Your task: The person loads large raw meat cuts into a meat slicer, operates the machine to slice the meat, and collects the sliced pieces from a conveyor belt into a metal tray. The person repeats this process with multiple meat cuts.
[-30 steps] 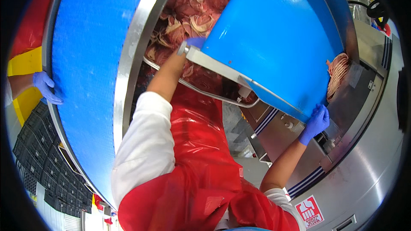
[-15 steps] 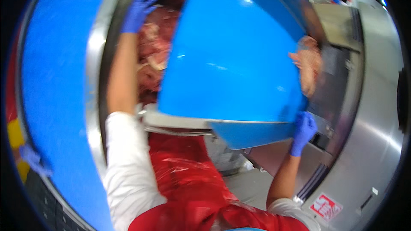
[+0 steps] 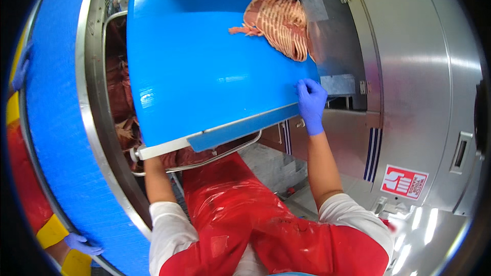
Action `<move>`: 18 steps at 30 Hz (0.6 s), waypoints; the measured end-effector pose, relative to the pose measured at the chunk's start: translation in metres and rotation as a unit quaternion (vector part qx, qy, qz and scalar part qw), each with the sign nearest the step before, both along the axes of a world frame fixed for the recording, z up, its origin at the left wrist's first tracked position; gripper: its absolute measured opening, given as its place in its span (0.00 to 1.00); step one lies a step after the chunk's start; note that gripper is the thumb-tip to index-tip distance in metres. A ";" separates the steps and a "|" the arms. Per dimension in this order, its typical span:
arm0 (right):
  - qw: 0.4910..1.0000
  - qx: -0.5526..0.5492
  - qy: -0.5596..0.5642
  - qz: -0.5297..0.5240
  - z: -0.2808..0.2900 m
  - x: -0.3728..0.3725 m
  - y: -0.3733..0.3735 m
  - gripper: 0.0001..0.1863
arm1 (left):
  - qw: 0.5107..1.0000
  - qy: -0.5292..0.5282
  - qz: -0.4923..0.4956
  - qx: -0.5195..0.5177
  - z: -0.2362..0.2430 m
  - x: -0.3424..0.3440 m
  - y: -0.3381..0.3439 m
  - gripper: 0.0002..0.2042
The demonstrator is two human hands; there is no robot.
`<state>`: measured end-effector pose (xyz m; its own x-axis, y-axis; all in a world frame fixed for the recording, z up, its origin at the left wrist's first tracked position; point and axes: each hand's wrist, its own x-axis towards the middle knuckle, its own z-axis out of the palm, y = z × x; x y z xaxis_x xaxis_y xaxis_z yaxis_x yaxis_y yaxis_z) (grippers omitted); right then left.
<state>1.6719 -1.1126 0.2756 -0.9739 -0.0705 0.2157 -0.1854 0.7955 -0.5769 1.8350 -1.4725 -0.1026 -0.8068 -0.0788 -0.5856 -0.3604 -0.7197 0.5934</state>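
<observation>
A fanned stack of sliced raw meat [image 3: 281,25] lies on the blue conveyor belt [image 3: 204,61], at its far right end by the machine opening. My right hand [image 3: 312,101], in a purple glove, is at the belt's near right corner, apart from the slices. Its fingers are curled in; anything inside them is hidden. My left forearm [image 3: 158,180] reaches under the belt's near left corner, into a metal-rimmed container [image 3: 106,33] of dark red meat pieces [image 3: 118,89]. The belt covers nearly all of that hand, so its fingers do not show.
Left of the container runs another wide blue belt [image 3: 53,97] with a steel edge [image 3: 84,97]. Other people's gloved hands [image 3: 82,244] are at its far side. To the right stands a steel machine [image 3: 414,71] with a red and white warning label [image 3: 404,181].
The view has turned, and the sliced meat now shows more fully. My left hand has come back from the container's far part to beneath the belt's near corner. My right hand's fingers stay curled.
</observation>
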 end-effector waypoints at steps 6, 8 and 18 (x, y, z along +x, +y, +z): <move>1.000 -0.014 0.011 0.010 0.014 0.001 0.003 0.11 | 0.785 -0.018 -0.410 -0.464 0.074 0.132 0.117 0.20; 0.999 -0.035 0.016 0.009 0.018 0.000 0.004 0.11 | 0.666 -0.001 -0.398 -0.631 0.126 0.143 0.140 0.21; 1.000 -0.026 0.002 0.007 0.036 0.005 0.014 0.14 | 0.741 0.339 -0.517 -0.263 0.421 0.026 0.122 0.18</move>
<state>1.6765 -1.0983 0.3112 -0.9721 -0.0719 0.2233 -0.1980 0.7621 -0.6164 1.8608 -1.3502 0.3183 -0.6901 0.7125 -0.1267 -0.0492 0.1284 0.9905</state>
